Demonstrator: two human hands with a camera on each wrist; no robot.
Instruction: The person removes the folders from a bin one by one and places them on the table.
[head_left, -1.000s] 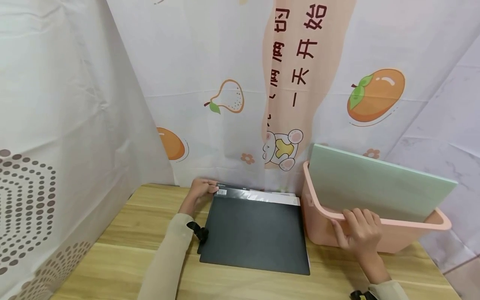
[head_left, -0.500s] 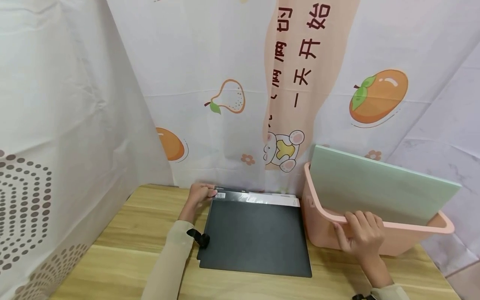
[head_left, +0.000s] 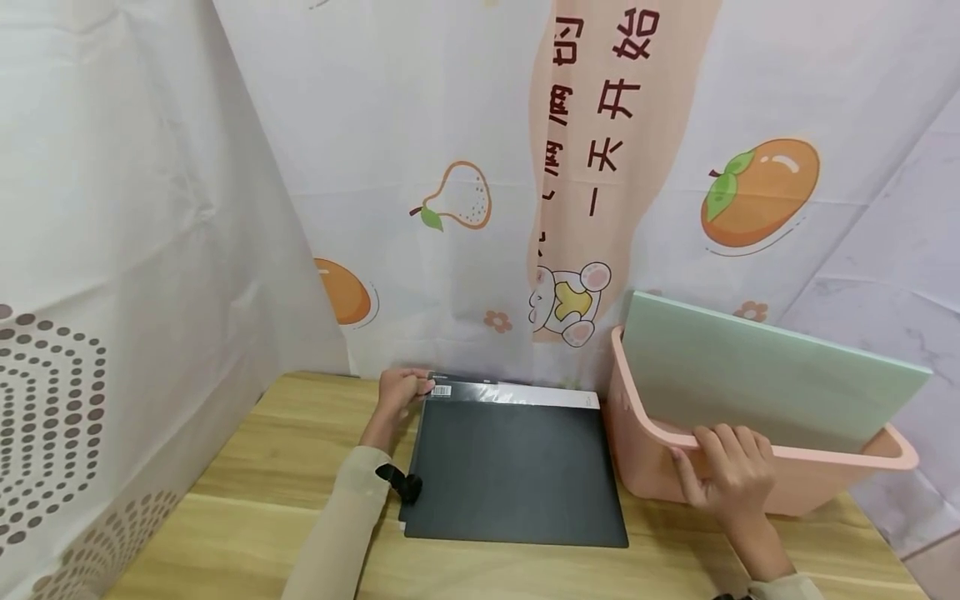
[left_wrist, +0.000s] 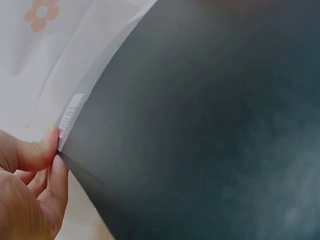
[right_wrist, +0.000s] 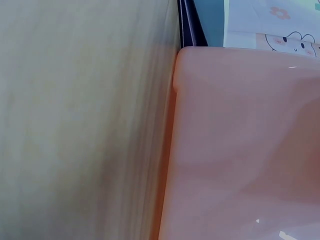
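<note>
A black file folder (head_left: 517,475) lies flat on the table, with a clear strip and a barcode label (head_left: 441,391) along its far edge. Another dark edge shows beneath it on the left, so more than one folder seems stacked. My left hand (head_left: 397,394) pinches the far left corner; in the left wrist view, thumb and fingers (left_wrist: 56,185) meet at that corner beside the barcode. To the right stands a pink plastic bin (head_left: 652,467). My right hand (head_left: 731,471) grips its near rim, thumb outside. The right wrist view shows the bin's wall (right_wrist: 240,140) but not the hand.
A pale green flat board or folder (head_left: 757,375) leans upright inside the bin and rises above its rim. The wooden table (head_left: 247,467) ends at a printed white cloth (head_left: 420,275) behind. Another cloth (head_left: 150,250) hangs on the left.
The far edges of the stacked folders lie closer together, with the pale sheet behind the strip now out of sight. My left hand has shifted slightly. The right hand keeps its grip on the rim.
</note>
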